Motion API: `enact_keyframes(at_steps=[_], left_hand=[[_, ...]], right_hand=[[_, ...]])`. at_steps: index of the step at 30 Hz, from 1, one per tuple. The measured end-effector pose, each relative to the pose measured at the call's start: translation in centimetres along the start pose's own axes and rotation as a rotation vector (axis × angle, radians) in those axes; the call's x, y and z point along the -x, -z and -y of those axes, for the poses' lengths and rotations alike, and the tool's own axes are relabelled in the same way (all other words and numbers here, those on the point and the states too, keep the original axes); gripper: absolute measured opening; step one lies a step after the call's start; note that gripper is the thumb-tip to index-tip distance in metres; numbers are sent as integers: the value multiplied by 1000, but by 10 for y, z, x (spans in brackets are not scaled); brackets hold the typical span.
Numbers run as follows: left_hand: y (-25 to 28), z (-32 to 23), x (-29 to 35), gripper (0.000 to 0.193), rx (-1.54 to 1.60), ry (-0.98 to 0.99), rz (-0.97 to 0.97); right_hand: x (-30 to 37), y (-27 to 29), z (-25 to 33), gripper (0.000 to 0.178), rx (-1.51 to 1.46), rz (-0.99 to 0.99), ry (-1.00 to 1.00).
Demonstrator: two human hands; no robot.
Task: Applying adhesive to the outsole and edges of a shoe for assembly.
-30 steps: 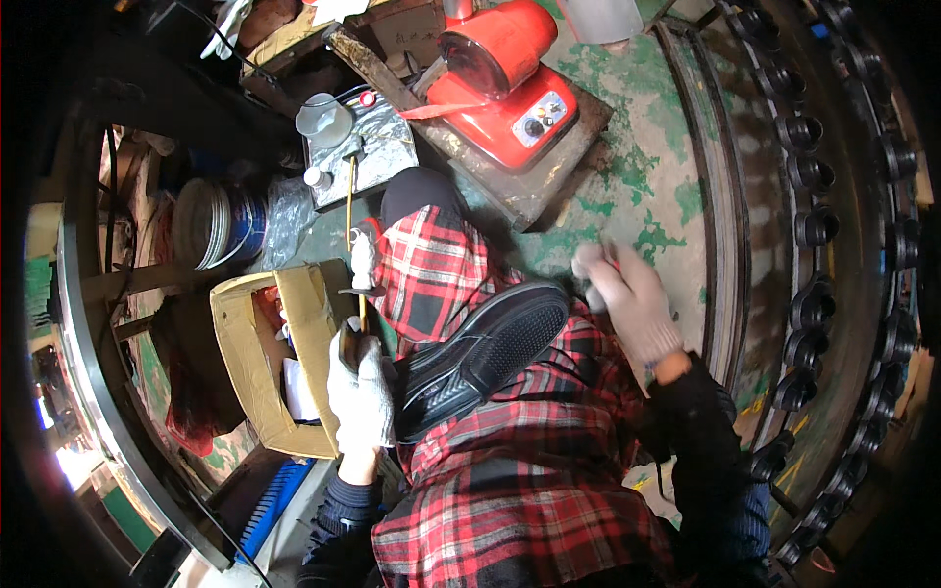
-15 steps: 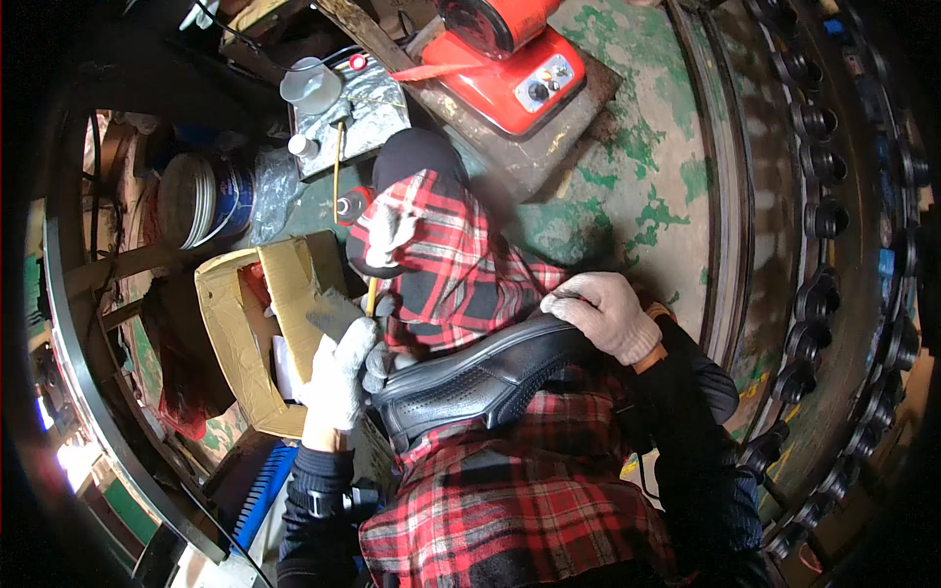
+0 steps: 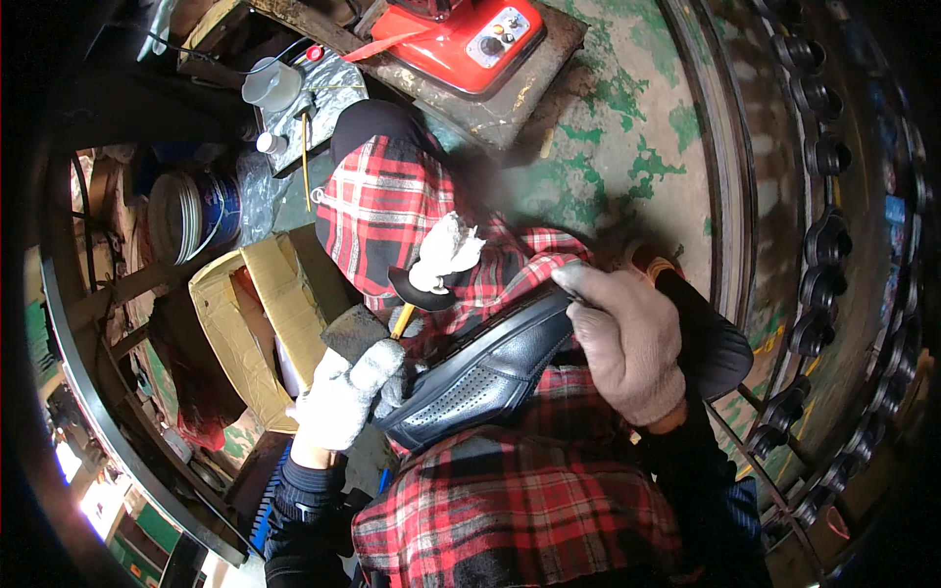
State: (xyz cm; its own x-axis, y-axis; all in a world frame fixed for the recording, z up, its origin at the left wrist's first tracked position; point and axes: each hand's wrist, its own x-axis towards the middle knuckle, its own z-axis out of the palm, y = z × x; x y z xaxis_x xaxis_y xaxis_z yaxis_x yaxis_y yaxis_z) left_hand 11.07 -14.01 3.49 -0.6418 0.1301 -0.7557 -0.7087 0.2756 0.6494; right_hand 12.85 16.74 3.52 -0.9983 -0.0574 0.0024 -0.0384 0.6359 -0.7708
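Observation:
A black leather shoe (image 3: pixel 490 377) with a perforated side panel lies across my lap, its right end tilted up. My left hand (image 3: pixel 345 392), in a white glove, is closed around a yellow stick (image 3: pixel 402 320) and rests against the shoe's left end. A black disc and a white cloth wad (image 3: pixel 447 257) top the stick, above the plaid fabric. Beside those fingers sticks out a flat grey piece (image 3: pixel 355 333), its kind unclear. My right hand (image 3: pixel 627 343), also gloved, pinches the shoe's right end between thumb and fingers.
An open cardboard box (image 3: pixel 235 338) stands to the left, a bucket (image 3: pixel 218 211) behind it. Farther off are a small tray table (image 3: pixel 338 98) with a plastic cup (image 3: pixel 272 86) and a red machine (image 3: pixel 480 49). Racks of black shoe-like pieces (image 3: pixel 823 245) line the right.
The cloth-topped stick has swung right, over the plaid fabric. The shoe's right end is tilted higher, and my right hand appears larger and farther right. The whole view has shifted slightly.

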Motion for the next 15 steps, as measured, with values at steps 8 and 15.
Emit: enact_keyframes(at_steps=[8,15], left_hand=[[-26,-16,9,16,18,43,-110],[-26,-25,13,20,9,110,-45]], right_hand=[[24,-2,21,34,-105,165,-229],[30,-1,37,27,133,234,-149]])
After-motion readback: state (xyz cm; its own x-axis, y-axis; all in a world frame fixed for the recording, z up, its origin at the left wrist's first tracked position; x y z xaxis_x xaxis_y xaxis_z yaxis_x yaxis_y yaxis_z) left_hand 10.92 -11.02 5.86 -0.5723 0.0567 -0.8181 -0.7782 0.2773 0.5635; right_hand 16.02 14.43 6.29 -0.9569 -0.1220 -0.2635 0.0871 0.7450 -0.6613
